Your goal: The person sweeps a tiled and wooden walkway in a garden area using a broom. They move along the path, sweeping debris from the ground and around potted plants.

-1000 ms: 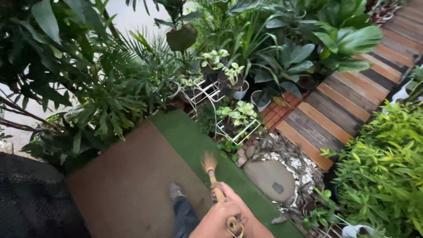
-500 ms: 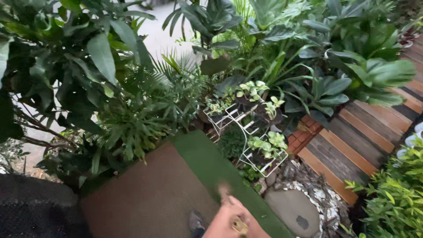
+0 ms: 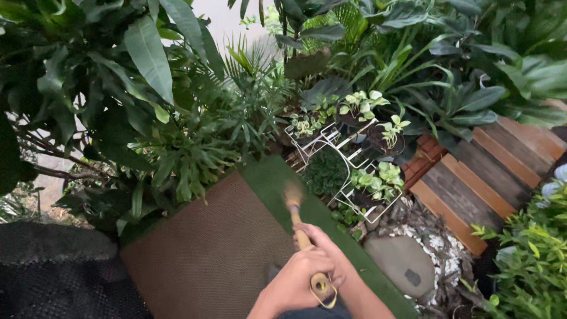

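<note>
The right hand [image 3: 307,277] is clamped on a broom handle [image 3: 301,233], its bristles [image 3: 293,194] over the green mat [image 3: 277,177]; the brown mat [image 3: 212,254] looks swept, the green strip seemingly unfinished. The left hand is unseen.

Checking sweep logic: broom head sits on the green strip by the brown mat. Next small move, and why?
Probably draw the broom back along the green strip toward the feet: its head is at the far end, and both hands grip the handle near its end.

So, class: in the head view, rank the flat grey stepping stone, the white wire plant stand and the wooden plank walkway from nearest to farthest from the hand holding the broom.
From the hand:
1. Stepping stone, just right.
2. Plant stand, ahead.
3. Plank walkway, far right.
</note>
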